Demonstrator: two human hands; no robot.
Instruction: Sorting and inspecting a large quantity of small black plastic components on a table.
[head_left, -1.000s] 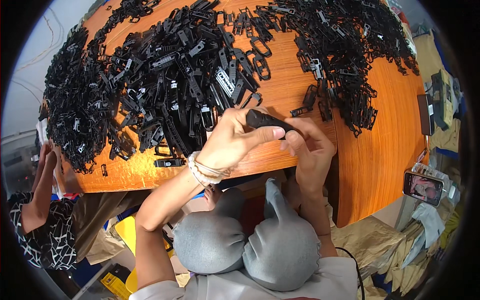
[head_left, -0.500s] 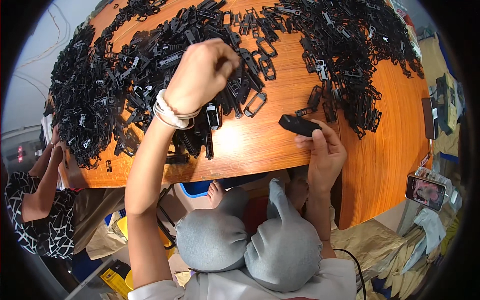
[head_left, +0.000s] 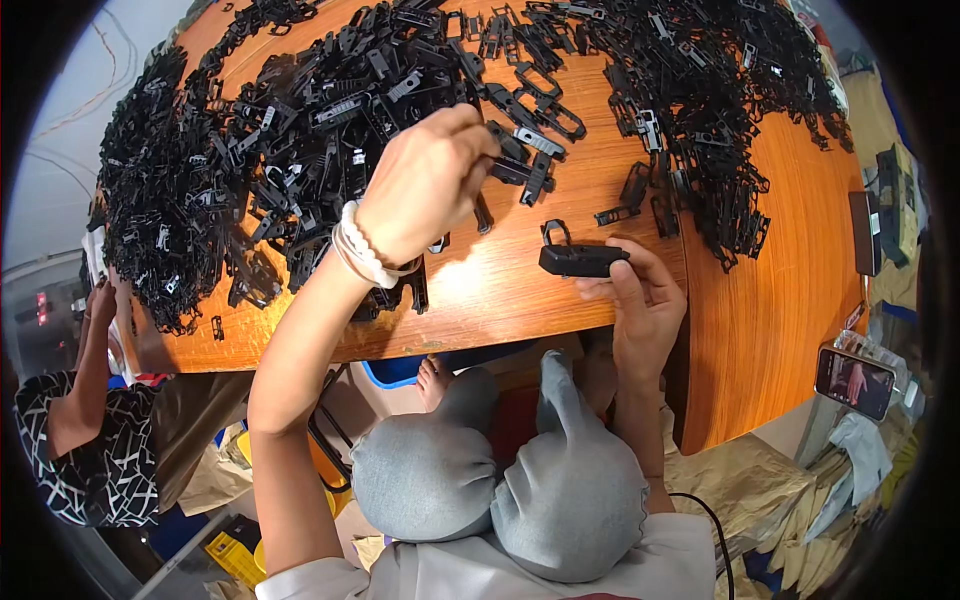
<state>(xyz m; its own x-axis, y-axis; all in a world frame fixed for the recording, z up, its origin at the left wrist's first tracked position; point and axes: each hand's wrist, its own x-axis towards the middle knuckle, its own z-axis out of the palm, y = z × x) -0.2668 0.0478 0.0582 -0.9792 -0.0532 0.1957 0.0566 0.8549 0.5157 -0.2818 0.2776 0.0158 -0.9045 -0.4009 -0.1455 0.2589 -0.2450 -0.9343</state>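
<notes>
Black casing (head_left: 583, 262) gripped by right hand (head_left: 647, 312); left hand (head_left: 425, 185) held over black parts (head_left: 338, 112), fingers curled, whether anything grasped cannot be told

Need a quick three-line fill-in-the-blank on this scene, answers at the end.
1. The black part is in the person's ____ hand.
2. White beads circle the person's ____ wrist.
3. The phone at the far right has its screen switched ____ (on/off).

Missing words: right; left; on.
</notes>
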